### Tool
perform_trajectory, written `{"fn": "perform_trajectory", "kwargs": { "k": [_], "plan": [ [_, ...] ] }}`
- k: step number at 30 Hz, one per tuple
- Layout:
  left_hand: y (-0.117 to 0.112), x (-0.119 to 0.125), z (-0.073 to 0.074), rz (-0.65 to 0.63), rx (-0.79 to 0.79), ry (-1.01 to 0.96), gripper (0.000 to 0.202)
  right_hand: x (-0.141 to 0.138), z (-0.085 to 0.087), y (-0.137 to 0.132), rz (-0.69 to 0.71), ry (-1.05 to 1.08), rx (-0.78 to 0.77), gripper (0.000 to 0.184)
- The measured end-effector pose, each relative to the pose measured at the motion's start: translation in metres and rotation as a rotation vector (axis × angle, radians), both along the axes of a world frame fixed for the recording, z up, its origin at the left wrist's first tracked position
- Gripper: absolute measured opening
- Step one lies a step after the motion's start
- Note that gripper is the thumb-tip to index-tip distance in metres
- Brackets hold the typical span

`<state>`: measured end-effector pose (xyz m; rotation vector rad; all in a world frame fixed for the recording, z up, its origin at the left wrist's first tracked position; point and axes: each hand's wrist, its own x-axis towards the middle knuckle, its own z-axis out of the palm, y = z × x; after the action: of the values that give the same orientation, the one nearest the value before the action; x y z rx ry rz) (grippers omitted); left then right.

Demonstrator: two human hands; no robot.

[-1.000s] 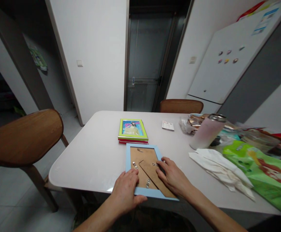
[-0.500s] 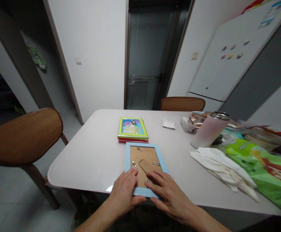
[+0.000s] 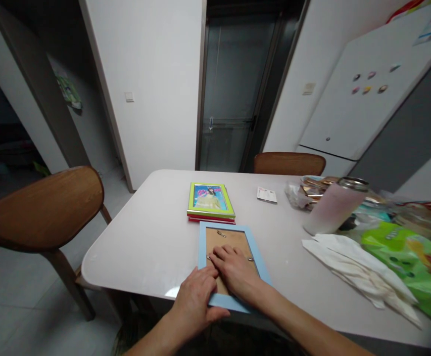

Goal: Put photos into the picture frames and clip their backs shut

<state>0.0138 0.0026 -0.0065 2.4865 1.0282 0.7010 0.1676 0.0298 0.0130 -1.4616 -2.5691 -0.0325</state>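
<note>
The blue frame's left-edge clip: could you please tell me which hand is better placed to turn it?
Probably the right. The right hand lies on the backing board with its fingertips at that clip; the left hand rests on the blue frame's near corner, steadying it.

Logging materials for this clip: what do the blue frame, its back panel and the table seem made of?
Blue frame: smooth, even light-blue rim with slight sheen, likely plastic or painted wood. Back panel: matte, uniform brown, probably fibreboard or cardboard, with small shiny metal tabs. Table: white, glossy, reflecting light near its edge; material unclear.
</note>
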Motion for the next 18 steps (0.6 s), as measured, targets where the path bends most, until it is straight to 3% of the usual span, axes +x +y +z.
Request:
{"fn": "perform_trajectory", "kwargs": {
  "k": [3,6,9,13,18],
  "plan": [
    [0.000,0.000,0.001,-0.003,-0.013,-0.002,0.037,-0.002,0.000,-0.004,0.054,-0.092,0.021,0.029],
    [0.000,0.000,0.002,0.009,-0.010,-0.016,0.037,-0.001,0.004,-0.002,0.028,-0.020,-0.030,0.025],
    [-0.001,-0.001,0.001,0.016,-0.010,-0.028,0.038,0.007,0.008,0.015,-0.136,0.124,-0.082,0.020],
    [-0.003,0.001,-0.001,0.055,-0.043,-0.006,0.046,0.020,0.003,0.056,-0.394,0.197,-0.043,0.022],
    [-0.006,0.003,0.001,0.079,-0.081,0.024,0.049,0.024,-0.011,0.091,-0.555,0.292,-0.047,0.015]
  ]
}}
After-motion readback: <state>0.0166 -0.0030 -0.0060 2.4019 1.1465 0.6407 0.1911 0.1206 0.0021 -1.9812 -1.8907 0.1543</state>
